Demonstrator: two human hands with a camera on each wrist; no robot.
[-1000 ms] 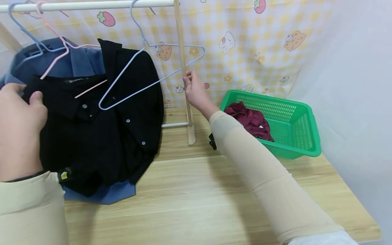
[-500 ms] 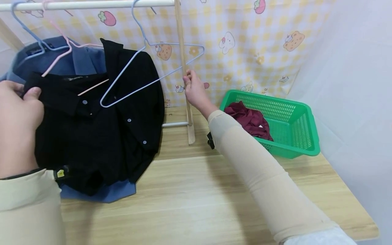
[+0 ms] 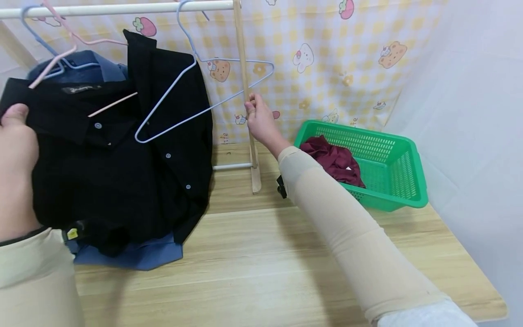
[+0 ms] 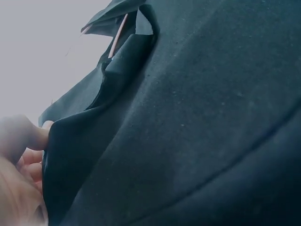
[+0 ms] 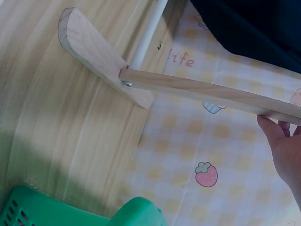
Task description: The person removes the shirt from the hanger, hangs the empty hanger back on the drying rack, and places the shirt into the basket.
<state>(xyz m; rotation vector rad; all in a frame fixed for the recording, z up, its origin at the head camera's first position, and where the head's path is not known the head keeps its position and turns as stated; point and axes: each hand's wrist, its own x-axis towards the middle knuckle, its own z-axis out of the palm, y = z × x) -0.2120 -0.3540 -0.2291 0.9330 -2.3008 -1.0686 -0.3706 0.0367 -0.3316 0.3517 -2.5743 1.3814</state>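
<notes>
My left hand (image 3: 18, 172) grips the left shoulder of a black button-up shirt (image 3: 110, 181), thumb on the front of the cloth. In the left wrist view the fingers hold the same black cloth. A pink hanger (image 3: 98, 42) runs into the shirt's neck; its lower bar shows through the opening. Behind the shirt hangs a blue denim garment (image 3: 135, 256) on a blue hanger (image 3: 41, 41), mostly covered. My right hand (image 3: 263, 122) pinches the wooden post (image 3: 244, 68) of the clothes rack, which also shows in the right wrist view.
A bare light-blue hanger (image 3: 163, 94) hangs from the white rail (image 3: 122, 7), partly in front of the shirt. On the wooden table (image 3: 245, 263) stands a green basket (image 3: 402, 200) with a dark red garment (image 3: 335, 159) inside. A checked curtain (image 3: 327, 36) hangs behind.
My left hand has moved left, drawing the black shirt's shoulder with it; the shirt's collar now sits higher. The pink hanger has shifted and tilted. My right hand stays at the post.
</notes>
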